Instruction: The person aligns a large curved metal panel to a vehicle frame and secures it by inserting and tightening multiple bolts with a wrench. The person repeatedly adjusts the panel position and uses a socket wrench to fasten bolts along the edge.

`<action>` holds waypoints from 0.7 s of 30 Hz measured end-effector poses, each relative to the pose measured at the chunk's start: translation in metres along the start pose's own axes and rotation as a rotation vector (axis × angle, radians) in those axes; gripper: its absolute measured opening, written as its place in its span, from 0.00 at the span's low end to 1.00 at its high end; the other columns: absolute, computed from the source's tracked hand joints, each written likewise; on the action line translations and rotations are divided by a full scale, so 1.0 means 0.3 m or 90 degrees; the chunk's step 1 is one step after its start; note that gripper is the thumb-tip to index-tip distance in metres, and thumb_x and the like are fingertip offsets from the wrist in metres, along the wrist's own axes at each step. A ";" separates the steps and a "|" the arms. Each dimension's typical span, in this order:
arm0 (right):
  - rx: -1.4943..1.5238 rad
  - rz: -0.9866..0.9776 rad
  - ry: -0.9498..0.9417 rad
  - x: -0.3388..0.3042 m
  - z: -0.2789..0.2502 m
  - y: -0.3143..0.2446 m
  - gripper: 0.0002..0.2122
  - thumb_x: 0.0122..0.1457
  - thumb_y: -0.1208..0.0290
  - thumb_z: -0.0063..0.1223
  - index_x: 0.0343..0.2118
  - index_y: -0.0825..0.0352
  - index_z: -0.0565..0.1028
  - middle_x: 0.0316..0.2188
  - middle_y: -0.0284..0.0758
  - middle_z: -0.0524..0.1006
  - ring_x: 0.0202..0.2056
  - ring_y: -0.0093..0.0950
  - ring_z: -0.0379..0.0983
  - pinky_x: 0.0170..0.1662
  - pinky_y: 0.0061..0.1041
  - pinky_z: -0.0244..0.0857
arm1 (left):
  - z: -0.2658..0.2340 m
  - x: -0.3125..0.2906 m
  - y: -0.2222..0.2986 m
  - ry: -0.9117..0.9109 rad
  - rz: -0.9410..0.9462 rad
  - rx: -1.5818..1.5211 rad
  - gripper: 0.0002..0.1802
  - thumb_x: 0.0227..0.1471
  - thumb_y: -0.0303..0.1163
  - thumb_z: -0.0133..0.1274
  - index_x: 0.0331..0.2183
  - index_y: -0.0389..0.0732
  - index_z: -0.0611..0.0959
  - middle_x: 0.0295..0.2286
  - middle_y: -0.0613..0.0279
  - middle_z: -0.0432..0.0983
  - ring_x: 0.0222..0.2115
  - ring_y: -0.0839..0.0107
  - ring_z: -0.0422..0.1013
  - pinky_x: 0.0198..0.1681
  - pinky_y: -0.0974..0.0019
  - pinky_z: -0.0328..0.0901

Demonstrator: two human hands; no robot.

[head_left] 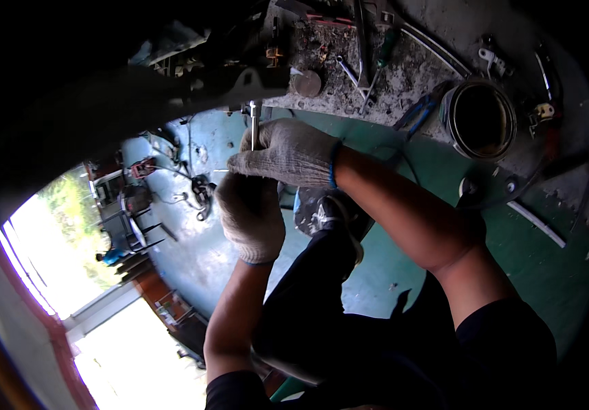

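Both hands wear pale knitted work gloves. My right hand is closed around a slim silver socket tool, whose shaft stands upright above the fingers. The tool's wider top end meets the lower edge of a dark metal part with a tab and a hole in it. Just below, my left hand is curled closed against the underside of the right. Whatever sits between the left fingers is dark and hidden by the gloves.
On the dirty grey bench lie a wrench, a green-handled screwdriver and blue-handled pliers. A round open can stands at the right. Cables and parts litter the green floor at left.
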State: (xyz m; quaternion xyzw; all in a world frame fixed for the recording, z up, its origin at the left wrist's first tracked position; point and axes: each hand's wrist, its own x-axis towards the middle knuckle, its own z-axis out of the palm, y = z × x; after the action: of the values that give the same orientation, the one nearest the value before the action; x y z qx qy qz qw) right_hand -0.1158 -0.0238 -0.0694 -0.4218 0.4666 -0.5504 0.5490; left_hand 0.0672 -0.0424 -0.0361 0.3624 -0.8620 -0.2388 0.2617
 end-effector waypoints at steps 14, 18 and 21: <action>-0.065 -0.139 0.102 -0.025 0.010 0.027 0.20 0.65 0.57 0.62 0.52 0.69 0.77 0.45 0.32 0.81 0.49 0.21 0.76 0.55 0.22 0.71 | -0.137 0.106 -0.053 -0.446 -0.357 -0.700 0.19 0.67 0.37 0.50 0.49 0.29 0.76 0.23 0.59 0.77 0.22 0.74 0.71 0.29 0.71 0.64; -0.054 -0.014 0.169 -0.039 0.049 -0.004 0.17 0.64 0.57 0.61 0.46 0.67 0.80 0.26 0.27 0.76 0.24 0.13 0.68 0.26 0.16 0.58 | -0.142 0.122 -0.078 -0.384 -0.183 -0.426 0.13 0.65 0.34 0.53 0.43 0.33 0.79 0.22 0.62 0.76 0.22 0.73 0.70 0.27 0.69 0.66; -0.074 0.094 0.218 -0.046 0.100 -0.063 0.17 0.65 0.55 0.60 0.44 0.66 0.81 0.17 0.24 0.70 0.14 0.12 0.60 0.17 0.16 0.48 | -0.107 0.116 -0.105 -0.255 0.108 -0.075 0.15 0.60 0.33 0.58 0.45 0.36 0.76 0.22 0.49 0.78 0.22 0.56 0.77 0.28 0.55 0.72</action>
State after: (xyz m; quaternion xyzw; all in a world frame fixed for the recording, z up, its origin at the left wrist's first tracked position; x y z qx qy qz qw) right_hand -0.0900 -0.0122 -0.0439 -0.3177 0.6140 -0.5445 0.4749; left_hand 0.0820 -0.0950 -0.0214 0.2183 -0.9087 -0.3331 0.1254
